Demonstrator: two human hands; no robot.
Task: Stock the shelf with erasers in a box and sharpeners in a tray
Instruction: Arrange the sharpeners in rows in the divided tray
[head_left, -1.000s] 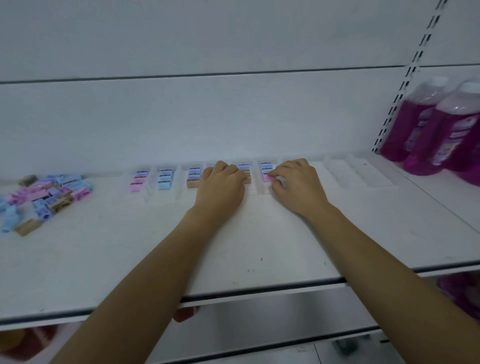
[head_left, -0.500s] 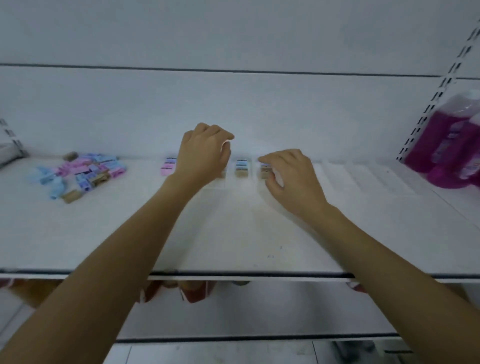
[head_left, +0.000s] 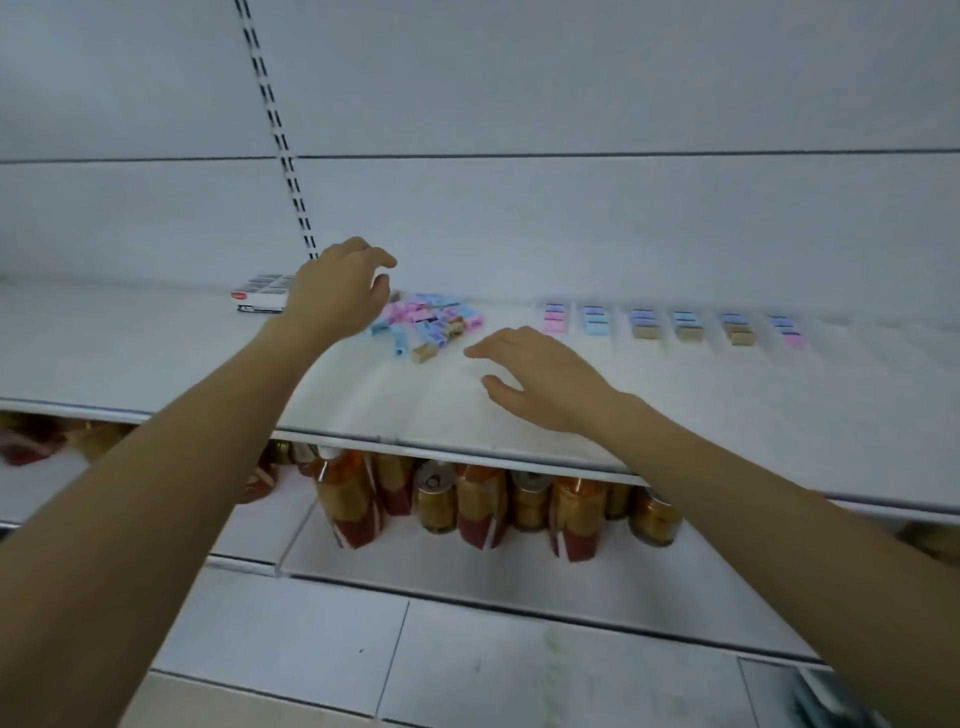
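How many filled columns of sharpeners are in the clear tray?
6 columns, side by side in the tray, right of the loose pile; none looks hidden.

no readable text, box (head_left: 262, 293) label too blurred

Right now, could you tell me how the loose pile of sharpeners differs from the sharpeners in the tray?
The loose pile of sharpeners lies jumbled at mixed angles; the sharpeners in the tray sit in neat, separate columns. The pile rests on the bare shelf, left of the tray ones. Both show pink, blue and tan pieces.
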